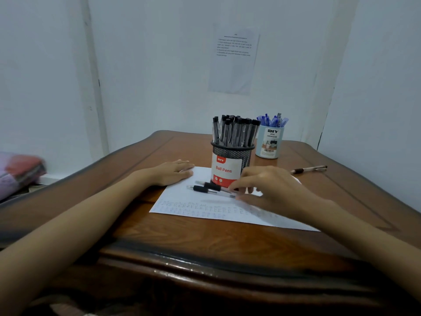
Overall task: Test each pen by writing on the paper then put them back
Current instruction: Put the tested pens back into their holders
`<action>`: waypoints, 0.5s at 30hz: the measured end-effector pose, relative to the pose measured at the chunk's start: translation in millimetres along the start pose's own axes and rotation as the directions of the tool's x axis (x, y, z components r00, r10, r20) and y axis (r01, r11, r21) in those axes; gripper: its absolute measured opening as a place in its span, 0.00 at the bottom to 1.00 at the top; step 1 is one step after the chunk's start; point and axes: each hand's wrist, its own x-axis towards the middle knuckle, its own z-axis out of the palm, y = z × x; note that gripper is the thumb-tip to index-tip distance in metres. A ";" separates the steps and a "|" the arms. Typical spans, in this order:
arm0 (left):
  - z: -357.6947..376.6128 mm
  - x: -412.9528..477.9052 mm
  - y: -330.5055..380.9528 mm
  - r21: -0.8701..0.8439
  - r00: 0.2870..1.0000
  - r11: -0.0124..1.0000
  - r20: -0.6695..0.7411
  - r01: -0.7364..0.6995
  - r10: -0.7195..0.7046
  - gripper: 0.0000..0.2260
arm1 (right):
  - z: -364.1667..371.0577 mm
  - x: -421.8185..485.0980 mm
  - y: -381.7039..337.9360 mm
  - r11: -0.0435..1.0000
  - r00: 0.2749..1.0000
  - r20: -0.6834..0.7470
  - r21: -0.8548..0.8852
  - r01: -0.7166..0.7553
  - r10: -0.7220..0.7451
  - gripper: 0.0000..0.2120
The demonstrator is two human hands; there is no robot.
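Table (pixel 205 236): dark wood, by which everything else is carried.
Wall sheet (pixel 234 60): a printed page is fixed to the wall behind; its text is too small to read.
Paper (pixel 182 199): laid flat near the table's middle, with rows of small marks along the near edge.
Mesh holder (pixel 232 153): stood at the paper's far edge, labelled "Ball Pens", filled with black pens (pixel 234 131).
Blue cup (pixel 270 142): behind and right of the holder, packed with blue pens (pixel 272 120).
Left hand (pixel 173 172): laid flat, fingers straight and together, on the paper's far-left corner.
Right hand (pixel 271 188): curled fingertips are set on the clear ends of two pens; whether one is pinched cannot be told.
Two pens (pixel 205 189): laid side by side on the paper, in front of the holder.
Lone pen (pixel 308 169): laid on bare wood at the right.
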 end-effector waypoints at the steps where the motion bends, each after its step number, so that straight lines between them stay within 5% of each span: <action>1: 0.3 0.5 -0.3 0.006 1.000 1.000 0.008 0.001 -0.001 0.22 | 3.5 2.2 -5.6 0.999 1.000 -0.013 -0.033 0.015 -0.015 0.14; 6: -4.0 3.9 -0.9 0.206 0.994 0.978 0.114 -0.019 -0.004 0.22 | 7.4 -0.2 -8.3 0.990 0.998 0.003 -0.130 -0.059 0.060 0.18; 15: 1.8 18.3 -12.8 0.175 0.995 0.984 0.099 -0.033 0.016 0.22 | 0.8 -2.2 17.9 0.977 0.958 0.197 0.014 -0.214 0.207 0.11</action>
